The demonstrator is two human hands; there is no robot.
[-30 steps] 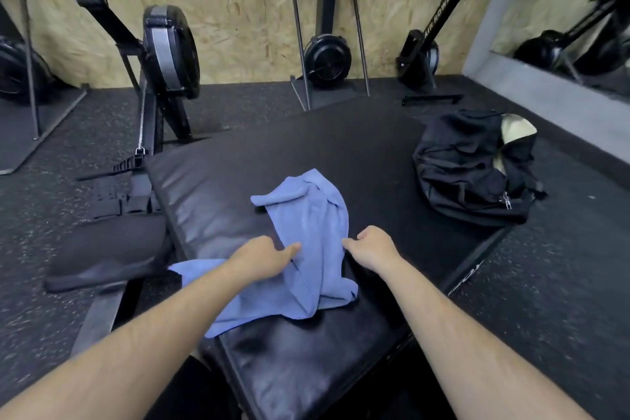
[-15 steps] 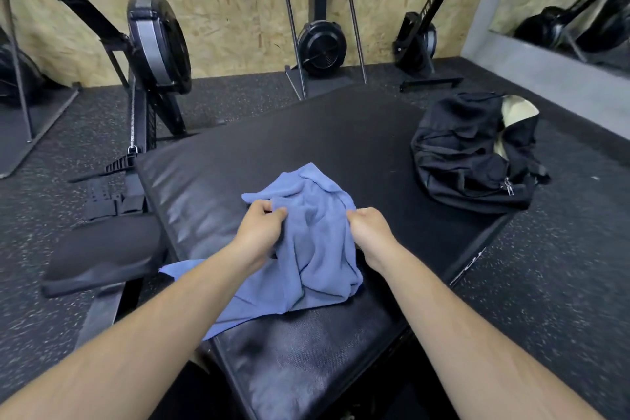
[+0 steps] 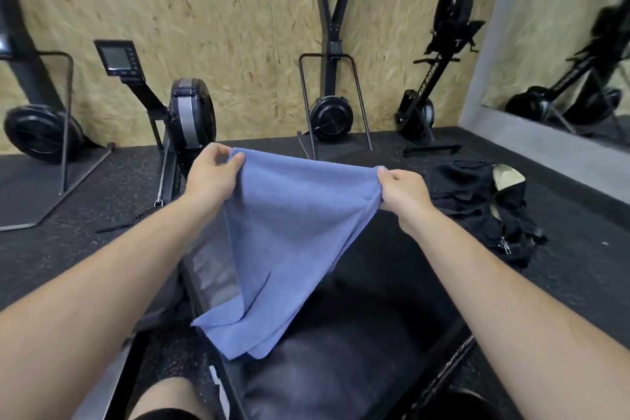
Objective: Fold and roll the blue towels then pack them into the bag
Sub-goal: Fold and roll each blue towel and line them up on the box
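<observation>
Though it lay bunched before, towel (image 3: 289, 232) hangs lifted | left hand (image 3: 211, 177), right hand (image 3: 404, 193) pinch corners

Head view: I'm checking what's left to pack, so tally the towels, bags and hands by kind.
Blue cloth towel: 1
Black fabric duffel bag: 1
Hands, left hand and right hand: 2
Total: 4

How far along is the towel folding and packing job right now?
Early. Done: nothing visible; no rolled towel shows, and the black bag lies apart on the right, its pale lining showing. In hand: the left hand and right hand pinch the top corners of one blue towel, spread out, its lower end hanging toward the black pad. Left: fold it, roll it, pack it.
</observation>
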